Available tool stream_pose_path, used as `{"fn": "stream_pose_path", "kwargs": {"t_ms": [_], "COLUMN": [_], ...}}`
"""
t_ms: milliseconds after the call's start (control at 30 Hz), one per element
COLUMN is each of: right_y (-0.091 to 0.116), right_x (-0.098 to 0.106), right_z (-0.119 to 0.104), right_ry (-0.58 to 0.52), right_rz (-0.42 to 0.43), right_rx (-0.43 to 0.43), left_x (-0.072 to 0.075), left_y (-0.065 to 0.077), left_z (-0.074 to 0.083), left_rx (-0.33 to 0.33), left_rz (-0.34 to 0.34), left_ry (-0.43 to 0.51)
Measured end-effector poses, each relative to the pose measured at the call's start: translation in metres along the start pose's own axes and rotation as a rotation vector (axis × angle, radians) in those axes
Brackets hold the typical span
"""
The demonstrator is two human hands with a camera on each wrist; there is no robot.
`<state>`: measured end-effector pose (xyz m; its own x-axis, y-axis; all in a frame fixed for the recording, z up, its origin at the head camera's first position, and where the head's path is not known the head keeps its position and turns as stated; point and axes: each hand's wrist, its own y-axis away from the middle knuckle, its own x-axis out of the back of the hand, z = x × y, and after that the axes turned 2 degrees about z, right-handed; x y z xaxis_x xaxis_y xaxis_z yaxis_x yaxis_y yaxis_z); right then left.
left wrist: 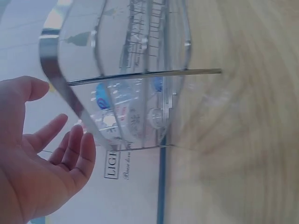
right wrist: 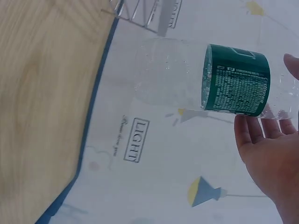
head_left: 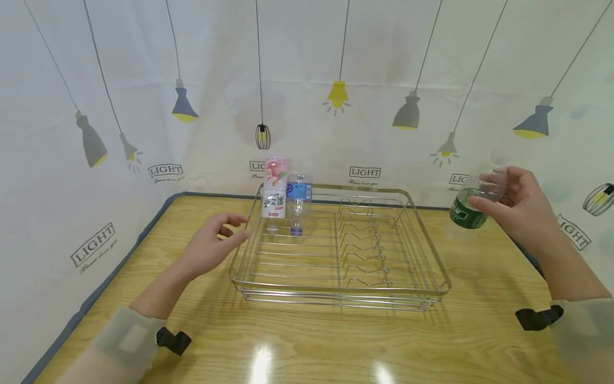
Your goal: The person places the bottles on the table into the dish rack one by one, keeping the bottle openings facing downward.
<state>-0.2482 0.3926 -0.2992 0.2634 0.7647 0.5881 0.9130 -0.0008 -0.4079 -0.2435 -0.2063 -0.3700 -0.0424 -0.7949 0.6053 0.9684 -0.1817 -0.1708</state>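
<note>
My right hand (head_left: 520, 205) holds a clear plastic bottle with a green label (head_left: 469, 209) up off the table, right of the rack; the right wrist view shows fingers and thumb around its upper part, above the green label (right wrist: 238, 79). My left hand (head_left: 213, 242) is held with loosely bent fingers and nothing in it, close to the left side of the wire dish rack (head_left: 345, 290). Inside the rack's back left corner, a pink-and-white labelled bottle (head_left: 275, 186) stands cap down. Beside it a clear bottle with a blue label (head_left: 299, 191) is also upside down.
The metal rack has a row of wavy wire dividers (head_left: 362, 250) on its right half. It stands on a wood-grain table (head_left: 307, 341). Behind and at the sides hangs a white cloth (head_left: 307, 42) printed with lamps.
</note>
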Motion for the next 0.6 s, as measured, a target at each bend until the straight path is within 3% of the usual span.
{"fn": "stream_pose_path", "kwargs": {"t_ms": [267,433,600], "right_y": [0.001,0.000,-0.001], "right_x": [-0.012,-0.026,-0.041], "right_z": [-0.037,-0.057,-0.077], "right_ry": [-0.043,-0.066,-0.001], "right_rz": [0.000,-0.034,-0.092], "right_rx": [0.064,0.131,0.165], "left_x": [0.013,0.009,-0.004], "left_y": [-0.006,-0.014,-0.022], "left_z": [0.027,0.046,0.065], "left_rx": [-0.076,-0.106,-0.143], "left_rz": [0.073,0.050,-0.004], "left_ry": [0.058,0.075,0.113]}}
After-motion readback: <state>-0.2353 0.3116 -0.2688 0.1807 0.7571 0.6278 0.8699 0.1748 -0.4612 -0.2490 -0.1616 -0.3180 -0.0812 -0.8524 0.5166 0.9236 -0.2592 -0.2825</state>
